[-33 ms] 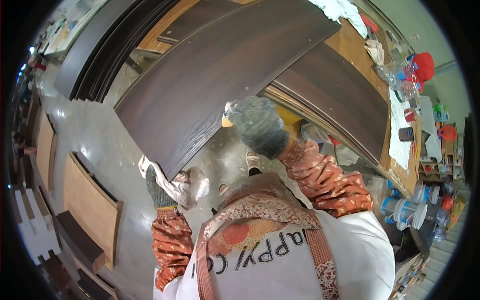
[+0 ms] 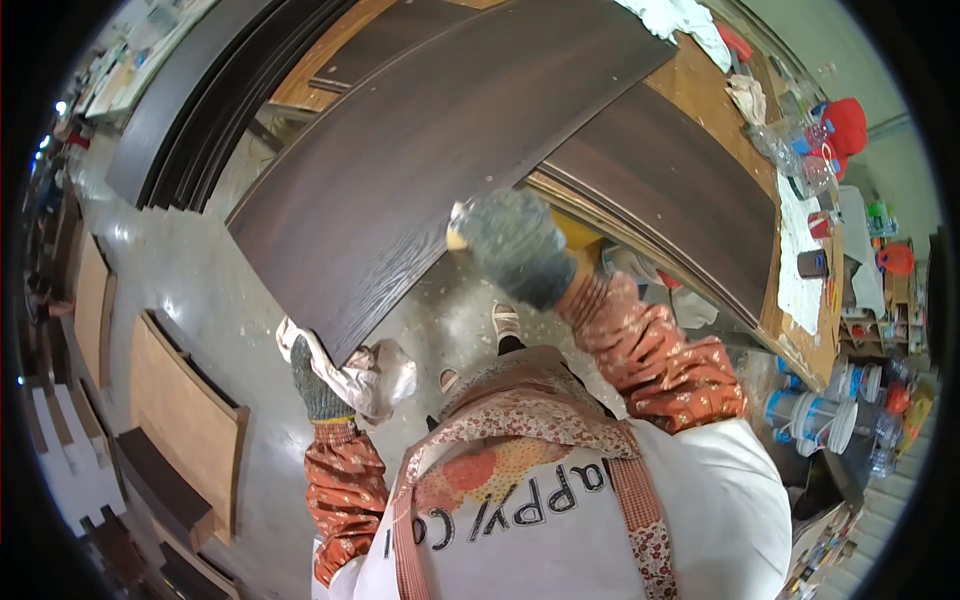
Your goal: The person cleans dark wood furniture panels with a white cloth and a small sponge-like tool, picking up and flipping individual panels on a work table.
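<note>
A long dark brown wooden panel [image 2: 420, 140] lies slantwise, its near left end jutting out past the bench over the floor. My left hand [image 2: 318, 378], in a dark grey knitted glove, is closed on a white cloth [image 2: 385, 380] at the panel's near corner. The cloth wraps round that corner, and most of the fingers are hidden by it. My right hand [image 2: 510, 245], in a worn dark glove, is at the panel's near long edge. Its fingers look curled, with a small yellow-and-white bit [image 2: 457, 238] showing at their tips; whatever they grip is blurred.
More dark panels [image 2: 670, 190] are stacked on the wooden bench [image 2: 800, 345] to the right. Beyond lie a white rag [image 2: 680, 25] and plastic bottles [image 2: 800, 150]. Tall dark boards [image 2: 215, 110] stand far left. Brown panels [image 2: 185, 420] rest at left. Paint buckets [image 2: 815, 420] stand lower right.
</note>
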{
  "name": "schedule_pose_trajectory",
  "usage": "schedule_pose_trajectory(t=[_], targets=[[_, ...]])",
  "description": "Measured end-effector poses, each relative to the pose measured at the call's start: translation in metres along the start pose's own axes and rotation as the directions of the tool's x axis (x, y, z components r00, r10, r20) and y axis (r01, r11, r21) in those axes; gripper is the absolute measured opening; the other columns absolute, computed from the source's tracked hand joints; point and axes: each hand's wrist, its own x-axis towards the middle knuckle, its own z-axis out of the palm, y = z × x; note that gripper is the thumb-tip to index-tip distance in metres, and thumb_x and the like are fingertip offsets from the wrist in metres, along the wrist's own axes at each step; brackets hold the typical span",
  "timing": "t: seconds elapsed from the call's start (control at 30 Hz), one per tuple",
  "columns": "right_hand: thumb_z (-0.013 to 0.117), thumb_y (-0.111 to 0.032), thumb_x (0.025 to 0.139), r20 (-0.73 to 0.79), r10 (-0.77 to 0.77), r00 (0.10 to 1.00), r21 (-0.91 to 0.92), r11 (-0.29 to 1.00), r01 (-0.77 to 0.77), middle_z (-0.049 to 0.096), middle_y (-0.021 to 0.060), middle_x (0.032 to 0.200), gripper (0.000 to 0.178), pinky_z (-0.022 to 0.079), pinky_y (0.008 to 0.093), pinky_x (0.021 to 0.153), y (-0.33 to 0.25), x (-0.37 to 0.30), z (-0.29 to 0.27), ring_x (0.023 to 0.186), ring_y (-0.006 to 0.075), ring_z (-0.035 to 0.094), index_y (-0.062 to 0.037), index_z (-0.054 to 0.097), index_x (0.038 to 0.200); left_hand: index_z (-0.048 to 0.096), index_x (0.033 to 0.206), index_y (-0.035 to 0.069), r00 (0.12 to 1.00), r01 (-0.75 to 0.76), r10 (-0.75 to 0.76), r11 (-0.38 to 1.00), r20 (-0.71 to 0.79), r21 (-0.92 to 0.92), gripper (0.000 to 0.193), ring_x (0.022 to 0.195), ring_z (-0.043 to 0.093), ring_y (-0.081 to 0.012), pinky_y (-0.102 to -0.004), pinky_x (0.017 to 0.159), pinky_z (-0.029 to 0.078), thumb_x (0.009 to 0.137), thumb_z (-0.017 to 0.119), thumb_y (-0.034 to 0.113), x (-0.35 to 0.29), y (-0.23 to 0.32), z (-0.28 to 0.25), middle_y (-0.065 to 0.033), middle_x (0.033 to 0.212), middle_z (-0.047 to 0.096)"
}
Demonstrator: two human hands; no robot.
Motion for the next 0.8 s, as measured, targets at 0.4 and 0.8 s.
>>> schedule_pose_trajectory(t=[0.4,0.8], targets=[[0.056,-0.017,0.074,-0.124,0.182,0.975,0.160,0.974,-0.162,0.062,0.0093,0.081,0.017,0.046,0.0411,0.063,0.089,-0.018,0.017,0.075,0.0267,0.057,-0.0133,0.064,0.089,0.051,0.105,0.004,0.770,0.431,-0.583,0.775,-0.260,-0.462,0.043,0.057,0.054,-0.0250,-0.0340,0.049,0.046,0.089,0.046,0.044,-0.008,-0.042,-0.004,-0.0136,0.071,0.055],[0.062,-0.022,0.075,-0.120,0.234,0.965,0.314,0.931,-0.187,0.064,0.0131,0.090,0.027,0.046,0.0393,0.080,0.142,-0.027,0.025,0.086,0.0288,0.058,-0.0069,0.063,0.098,0.046,0.128,0.009,0.920,-0.386,0.297,0.801,0.256,0.457,0.052,0.119,0.043,-0.0350,-0.0481,0.102,0.032,0.078,0.055,0.018,0.075,0.136,0.028,-0.0174,0.128,0.045]])
